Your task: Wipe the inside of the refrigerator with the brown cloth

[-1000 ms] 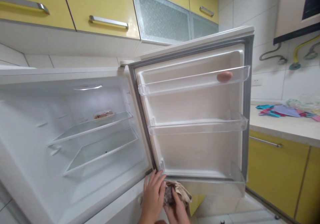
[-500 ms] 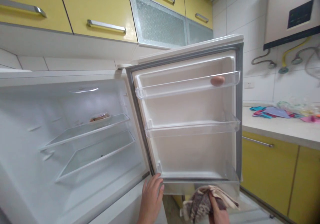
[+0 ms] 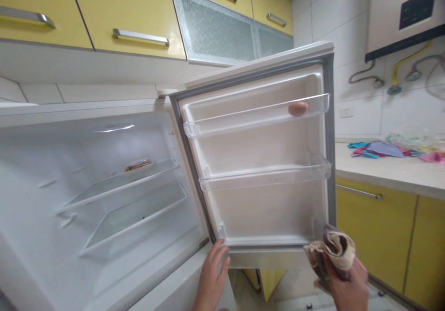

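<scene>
So the right hand (image 3: 351,287) is gripping a bunched-up patterned cloth (image 3: 342,257), thumb and fingers closing firmly into the folds, and that cloth is sitting right at the outer end of the bottom door bin (image 3: 264,258), partly hiding that corner. The left hand (image 3: 210,278) is resting at the other end of the same bin, fingers loosely curving by the hinge side; I can't tell if it's actually pinching the plastic or just bracing it. How far along is it? Well, the fridge door (image 3: 264,213) is already standing wide open and the cloth is reaching the far end of the bin, but honestly nothing is showing me whether that plastic is done or only partly gone over. Higher up, the middle bin (image 3: 264,178) is hanging with no hand near it, and a brownish egg-like thing (image 3: 298,109) is sitting in the top bin (image 3: 239,118). Inside, a small package (image 3: 137,164) is lying on the upper shelf (image 3: 114,186), and a dark speck (image 3: 143,218) is showing on the lower shelf (image 3: 128,223), so I'm guessing that bit isn't done.
</scene>
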`<action>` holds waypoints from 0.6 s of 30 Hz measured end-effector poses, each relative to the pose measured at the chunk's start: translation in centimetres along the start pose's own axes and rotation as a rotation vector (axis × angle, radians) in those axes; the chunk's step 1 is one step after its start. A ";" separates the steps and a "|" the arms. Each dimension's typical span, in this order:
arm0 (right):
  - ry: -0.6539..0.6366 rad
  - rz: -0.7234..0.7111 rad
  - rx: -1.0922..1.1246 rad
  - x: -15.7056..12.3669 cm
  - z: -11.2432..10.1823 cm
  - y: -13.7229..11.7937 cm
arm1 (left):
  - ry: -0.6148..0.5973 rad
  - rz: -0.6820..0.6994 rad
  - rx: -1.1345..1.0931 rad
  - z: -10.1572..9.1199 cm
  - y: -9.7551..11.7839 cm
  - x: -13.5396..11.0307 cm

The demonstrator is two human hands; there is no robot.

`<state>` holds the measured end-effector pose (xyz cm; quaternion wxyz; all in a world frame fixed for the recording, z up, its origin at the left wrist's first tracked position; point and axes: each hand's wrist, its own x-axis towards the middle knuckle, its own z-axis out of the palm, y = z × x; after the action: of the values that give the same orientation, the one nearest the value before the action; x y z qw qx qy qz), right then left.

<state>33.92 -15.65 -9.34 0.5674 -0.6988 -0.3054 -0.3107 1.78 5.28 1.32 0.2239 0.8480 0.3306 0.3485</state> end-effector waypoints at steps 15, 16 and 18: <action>-0.512 -1.286 0.063 4.0 2.9 -12.2 | -0.175 -0.133 -0.175 -2.7 1.0 1.2; -0.528 -1.307 0.112 3.6 3.7 -13.4 | -0.178 -0.153 -0.201 -2.9 1.0 1.2; -0.574 -1.344 0.167 2.7 5.4 -15.6 | -0.170 -0.182 -0.248 -3.0 1.0 1.4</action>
<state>23.84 -7.54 1.29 0.2033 -0.3689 -0.8272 -0.3719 0.70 6.05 4.54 0.3847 0.8069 0.3402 0.2919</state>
